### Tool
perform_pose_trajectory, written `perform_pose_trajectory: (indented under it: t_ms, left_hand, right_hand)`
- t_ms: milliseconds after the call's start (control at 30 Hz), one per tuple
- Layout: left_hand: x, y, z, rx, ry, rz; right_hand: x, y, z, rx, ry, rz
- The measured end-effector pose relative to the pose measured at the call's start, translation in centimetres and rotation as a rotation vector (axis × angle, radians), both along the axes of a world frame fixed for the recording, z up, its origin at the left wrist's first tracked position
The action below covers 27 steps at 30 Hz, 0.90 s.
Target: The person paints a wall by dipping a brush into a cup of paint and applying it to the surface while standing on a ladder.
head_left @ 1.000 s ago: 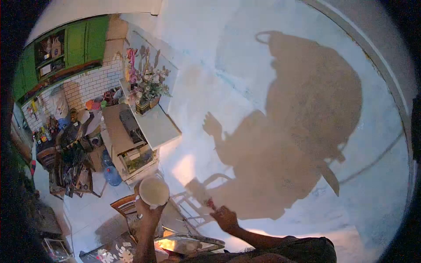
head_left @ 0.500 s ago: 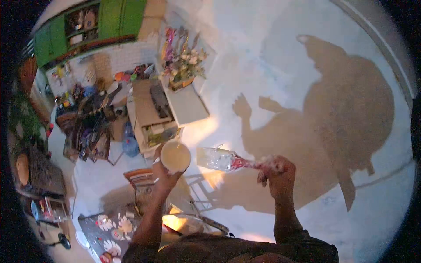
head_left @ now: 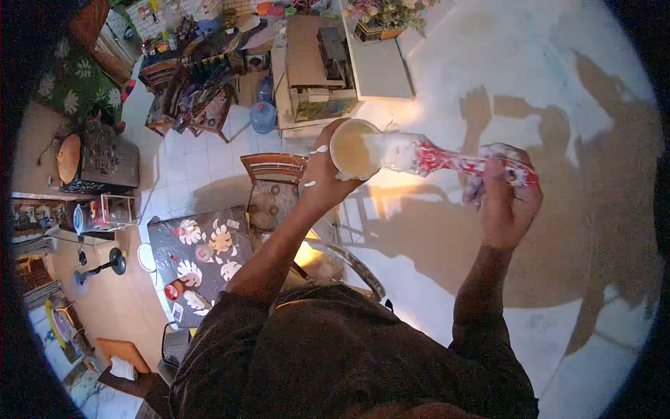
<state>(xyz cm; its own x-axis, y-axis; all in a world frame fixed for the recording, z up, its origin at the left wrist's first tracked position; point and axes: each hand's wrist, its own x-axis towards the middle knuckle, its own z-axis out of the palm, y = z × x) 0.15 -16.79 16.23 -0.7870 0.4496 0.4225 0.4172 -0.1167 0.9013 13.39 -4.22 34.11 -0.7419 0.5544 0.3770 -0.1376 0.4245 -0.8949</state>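
While both forearms reached up and away from the dark shirt point(head_left: 349, 356), the left hand point(head_left: 328, 171) was wrapped around a round container point(head_left: 356, 149), its open top facing the camera. White smears marked the fingers point(head_left: 322, 149). To its right, the right hand point(head_left: 506, 199), bent inward at the wrist, gripped the red, white-smeared handle of a wide brush point(head_left: 447, 159). The brush lay nearly level between the hands, its pale end at the container's rim; whether it touched could not be told. Below and left of the left hand stood a wooden chair point(head_left: 273, 169) and a surface point(head_left: 162, 241) with a leaf-patterned cover. Beyond that hand was a blue water bottle point(head_left: 263, 117).
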Motion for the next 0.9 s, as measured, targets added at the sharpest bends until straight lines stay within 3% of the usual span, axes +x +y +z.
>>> perform_pose_trajectory:
  t_ms: [367,533,633,833,900]
  left_hand:
    - [-0.4,0.8,-1.0,0.036,-0.015,0.022]
    - [-0.4,0.6,-0.9,0.02,0.028,0.063]
    - [-0.5,0.5,-1.4,0.056,-0.02,0.044]
    - [-0.1,-0.4,1.4,0.077,-0.079,0.044]
    - [-0.3,-0.7,1.7,0.074,-0.136,0.019]
  right_hand:
    - [-5.8,0.2,-5.3,0.201,-0.298,0.098]
    - [-6.5,0.2,-6.3,0.121,-0.28,0.122]
    - [-6.0,0.6,-5.8,0.032,-0.23,0.082]
    - [-5.1,3.0,-5.9,-0.537,-0.181,-0.071]
    - [-4.5,3.7,-6.5,-0.585,-0.15,-0.097]
